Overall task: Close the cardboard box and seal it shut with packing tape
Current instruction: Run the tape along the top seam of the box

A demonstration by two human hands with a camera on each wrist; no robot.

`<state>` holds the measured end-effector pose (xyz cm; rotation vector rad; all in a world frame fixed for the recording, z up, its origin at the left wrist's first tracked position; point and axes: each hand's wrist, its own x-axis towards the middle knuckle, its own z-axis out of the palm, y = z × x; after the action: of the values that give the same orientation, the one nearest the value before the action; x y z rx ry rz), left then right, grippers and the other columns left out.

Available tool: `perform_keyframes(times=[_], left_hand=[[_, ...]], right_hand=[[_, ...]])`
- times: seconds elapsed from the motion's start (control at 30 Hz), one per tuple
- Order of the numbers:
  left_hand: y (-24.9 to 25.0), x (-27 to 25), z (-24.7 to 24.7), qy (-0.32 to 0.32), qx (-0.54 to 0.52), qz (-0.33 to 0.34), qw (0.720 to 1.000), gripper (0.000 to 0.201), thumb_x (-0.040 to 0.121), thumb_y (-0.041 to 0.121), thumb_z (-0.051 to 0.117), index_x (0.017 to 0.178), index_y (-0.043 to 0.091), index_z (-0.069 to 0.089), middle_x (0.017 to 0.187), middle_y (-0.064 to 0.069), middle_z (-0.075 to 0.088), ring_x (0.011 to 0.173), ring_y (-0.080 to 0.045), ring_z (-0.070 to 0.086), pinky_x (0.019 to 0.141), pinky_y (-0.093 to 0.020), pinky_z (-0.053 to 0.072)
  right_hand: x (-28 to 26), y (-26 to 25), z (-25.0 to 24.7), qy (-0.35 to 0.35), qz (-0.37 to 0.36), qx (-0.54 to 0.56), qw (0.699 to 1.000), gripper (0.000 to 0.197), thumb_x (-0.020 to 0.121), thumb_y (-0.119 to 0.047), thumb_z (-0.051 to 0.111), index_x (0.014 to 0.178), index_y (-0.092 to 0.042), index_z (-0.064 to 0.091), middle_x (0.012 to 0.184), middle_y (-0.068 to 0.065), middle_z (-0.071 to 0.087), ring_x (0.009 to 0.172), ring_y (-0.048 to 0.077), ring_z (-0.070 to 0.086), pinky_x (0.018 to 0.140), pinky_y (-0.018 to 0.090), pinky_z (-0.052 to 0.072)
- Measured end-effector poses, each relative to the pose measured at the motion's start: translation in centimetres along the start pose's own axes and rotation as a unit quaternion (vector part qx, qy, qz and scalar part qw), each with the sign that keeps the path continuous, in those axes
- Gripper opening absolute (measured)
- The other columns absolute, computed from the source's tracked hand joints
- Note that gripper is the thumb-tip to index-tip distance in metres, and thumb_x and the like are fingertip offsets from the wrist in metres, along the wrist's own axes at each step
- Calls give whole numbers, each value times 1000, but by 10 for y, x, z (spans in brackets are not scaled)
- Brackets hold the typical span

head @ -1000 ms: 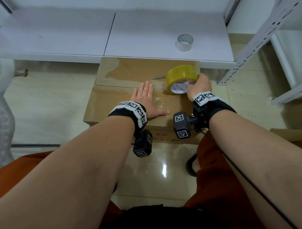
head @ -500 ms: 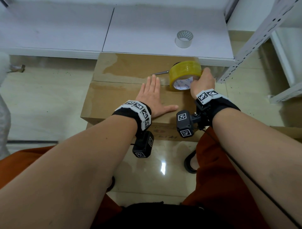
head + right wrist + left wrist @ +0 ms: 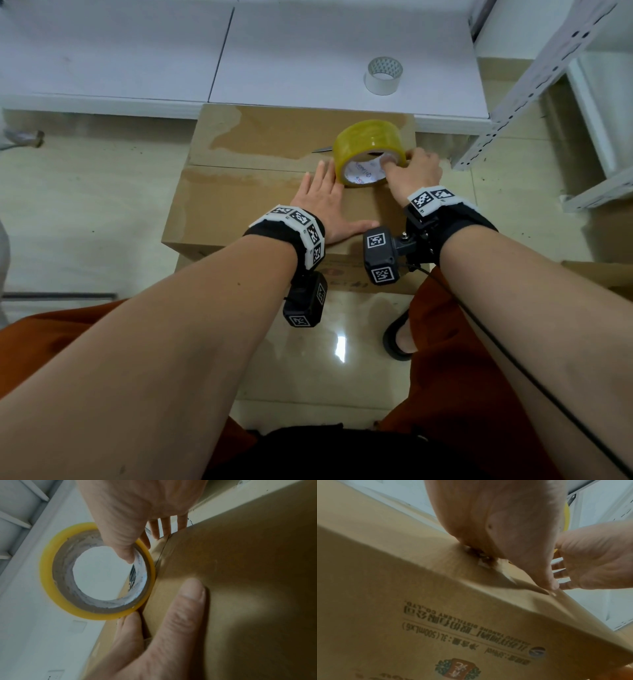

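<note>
The cardboard box (image 3: 239,205) stands on the floor with both top flaps folded down. Its printed side (image 3: 436,601) fills the left wrist view. My left hand (image 3: 322,198) lies flat with straight fingers on the near flap, fingertips at the seam and beside the roll. My right hand (image 3: 400,164) grips the yellow packing tape roll (image 3: 371,144), which stands on edge on the box top at the seam. In the right wrist view my thumb reaches into the core of the tape roll (image 3: 46,574), and the left thumb (image 3: 185,601) presses the cardboard.
A smaller white tape roll (image 3: 383,75) sits on the low white board (image 3: 137,68) behind the box. A metal blade tip (image 3: 322,149) pokes out on the far flap. A slotted metal rack (image 3: 534,85) stands right. My sandalled foot (image 3: 399,337) is beside the box.
My left hand has slid right and forward on the near flap until its fingers lie against the roll. The right hand still grips the roll near the seam.
</note>
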<state>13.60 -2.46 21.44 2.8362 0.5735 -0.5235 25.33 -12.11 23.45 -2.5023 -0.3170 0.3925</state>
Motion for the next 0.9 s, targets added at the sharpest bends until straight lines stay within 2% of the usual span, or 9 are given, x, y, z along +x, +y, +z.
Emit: perform_keyframes(times=[0.13, 0.2, 0.3, 0.4, 0.5, 0.57, 0.63, 0.8, 0.9], left_hand=[[-2, 2, -2, -11, 9, 2, 1000, 116, 72, 90, 28, 154, 11, 5, 161, -9, -12, 148, -25, -15, 121, -45, -4], [-1, 3, -2, -16, 12, -6, 1000, 114, 72, 90, 31, 154, 13, 7, 161, -9, -10, 147, -28, -16, 120, -46, -5], [1, 4, -4, -24, 11, -18, 999, 111, 73, 89, 33, 154, 18, 7, 162, -6, -10, 147, -33, -16, 120, -49, -5], [4, 5, -6, -35, 11, -25, 999, 111, 72, 89, 34, 154, 19, 5, 161, -4, -13, 146, -33, -17, 119, -51, -5], [4, 3, -6, -39, 12, -27, 999, 113, 72, 88, 35, 155, 19, 1, 161, -3, -17, 146, -34, -17, 119, -52, -4], [4, 2, -6, -39, 10, -28, 999, 114, 73, 87, 37, 154, 18, -2, 160, -3, -19, 146, -33, -18, 119, -52, -4], [4, 2, -6, -40, 10, -27, 999, 114, 74, 85, 39, 154, 17, -5, 160, -3, -19, 146, -34, -17, 119, -51, -4], [5, 1, -8, -42, 4, -33, 999, 116, 74, 84, 41, 153, 17, -12, 160, -3, -19, 146, -33, -17, 119, -52, -3], [8, 0, -8, -40, 8, -34, 999, 114, 74, 85, 39, 152, 22, -13, 160, -5, -20, 146, -35, -17, 119, -53, -4]], right_hand=[[-1, 0, 8, 3, 1, -18, 1000, 52, 92, -42, 54, 130, -7, 47, 145, 14, 33, 133, 30, 32, 102, 38, 32], [0, -1, 11, 9, -5, -6, 1000, 52, 94, -38, 53, 131, -3, 46, 145, 16, 32, 133, 30, 34, 101, 36, 33], [4, -2, 11, 20, 7, 30, 999, 49, 95, -35, 53, 126, 3, 49, 140, 20, 39, 127, 34, 42, 100, 40, 37], [7, -3, 11, 24, 24, 61, 998, 45, 94, -33, 55, 120, 3, 54, 131, 20, 50, 120, 36, 49, 96, 43, 43], [6, -2, 11, 30, 25, 81, 996, 38, 92, -31, 56, 114, 0, 61, 123, 18, 58, 113, 36, 54, 91, 41, 48], [6, -1, 10, 31, 35, 102, 994, 35, 93, -28, 56, 114, -1, 62, 119, 18, 61, 108, 36, 58, 85, 35, 48], [6, 2, 8, 31, 38, 117, 992, 31, 94, -24, 55, 115, -2, 62, 117, 18, 63, 105, 34, 60, 80, 32, 46], [4, 7, 2, 62, 11, 117, 991, 23, 95, -15, 51, 108, 0, 61, 113, 18, 64, 103, 34, 60, 78, 30, 44], [3, 7, 0, 65, 6, 113, 991, 23, 95, -15, 51, 108, 3, 61, 113, 20, 63, 102, 35, 60, 79, 33, 46]])
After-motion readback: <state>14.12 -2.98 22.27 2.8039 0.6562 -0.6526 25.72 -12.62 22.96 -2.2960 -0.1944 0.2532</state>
